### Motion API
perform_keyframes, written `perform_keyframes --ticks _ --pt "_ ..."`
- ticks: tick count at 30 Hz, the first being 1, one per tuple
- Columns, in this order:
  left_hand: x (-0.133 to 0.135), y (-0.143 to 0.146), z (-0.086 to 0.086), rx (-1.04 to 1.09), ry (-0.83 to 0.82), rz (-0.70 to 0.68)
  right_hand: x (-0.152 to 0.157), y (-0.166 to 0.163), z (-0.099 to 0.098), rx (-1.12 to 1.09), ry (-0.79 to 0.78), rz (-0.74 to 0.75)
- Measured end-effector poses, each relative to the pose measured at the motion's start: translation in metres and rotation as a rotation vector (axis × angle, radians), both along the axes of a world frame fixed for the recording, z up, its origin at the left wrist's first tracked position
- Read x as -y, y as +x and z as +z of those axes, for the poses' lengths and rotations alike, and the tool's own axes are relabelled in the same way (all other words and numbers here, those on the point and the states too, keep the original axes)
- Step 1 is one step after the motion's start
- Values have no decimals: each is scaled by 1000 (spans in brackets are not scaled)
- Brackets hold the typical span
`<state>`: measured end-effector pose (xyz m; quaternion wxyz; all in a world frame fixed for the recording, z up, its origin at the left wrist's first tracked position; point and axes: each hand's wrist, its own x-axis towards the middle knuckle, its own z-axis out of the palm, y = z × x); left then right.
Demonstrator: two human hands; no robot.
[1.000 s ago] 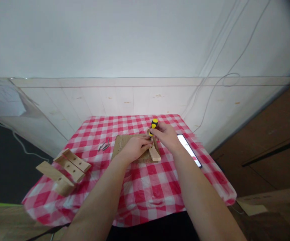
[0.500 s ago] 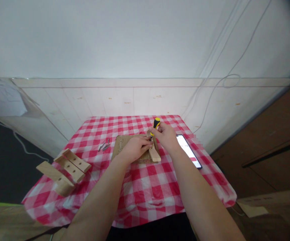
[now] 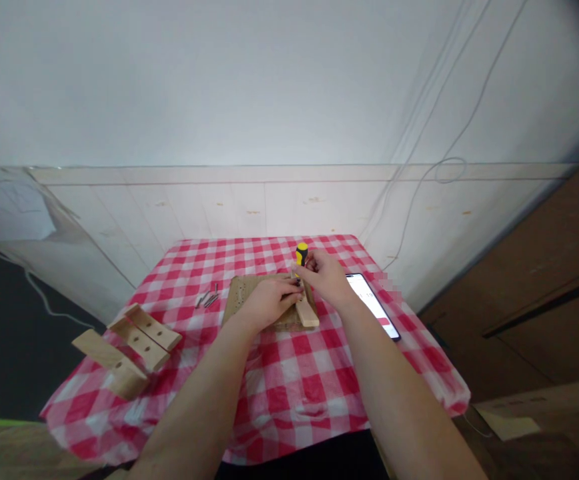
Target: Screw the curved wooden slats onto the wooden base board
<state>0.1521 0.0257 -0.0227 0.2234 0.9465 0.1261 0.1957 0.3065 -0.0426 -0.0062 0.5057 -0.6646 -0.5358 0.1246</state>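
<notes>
1. Head view: the right hand (image 3: 325, 279) is closed around a screwdriver (image 3: 301, 255) with a yellow and black handle. Only the top of the handle shows above the fingers. The shaft and the tip are hidden behind the two hands.
2. The screwdriver stands nearly upright over the far end of a wooden strip (image 3: 307, 311). The strip lies on the right edge of a flat wooden board (image 3: 242, 293), in the middle of the table.
3. The left hand (image 3: 268, 300) rests palm down on the board and covers much of it. Its fingertips reach the strip just beside the screwdriver. Whether they pinch something small there or only press, I cannot tell.
4. Small holes on the left part of the board are too blurred to count.
5. A few screws (image 3: 208, 297) lie on the red checked tablecloth (image 3: 294, 373), just left of the board. Their number is not clear.
6. A phone (image 3: 373, 305) lies to the right of the hands with its screen lit. The text on the screen is not readable, and a blurred patch sits beside it.
7. Wooden pieces with holes (image 3: 134, 340) lie at the left edge of the table and partly hang over it.
</notes>
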Motion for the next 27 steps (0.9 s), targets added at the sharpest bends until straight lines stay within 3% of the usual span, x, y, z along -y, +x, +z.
perform_keyframes --ticks 11,18,24,27 --pt "1 1 -1 35 -5 -5 -2 1 -1 -68 39 66" --pt "-1 0 -3 24 -9 4 -3 1 -3 20 69 8" --pt "-1 0 -4 38 -4 -7 0 0 -2 -86 20 78" --pt "-2 0 -4 32 1 -5 0 1 -2 -40 8 32"
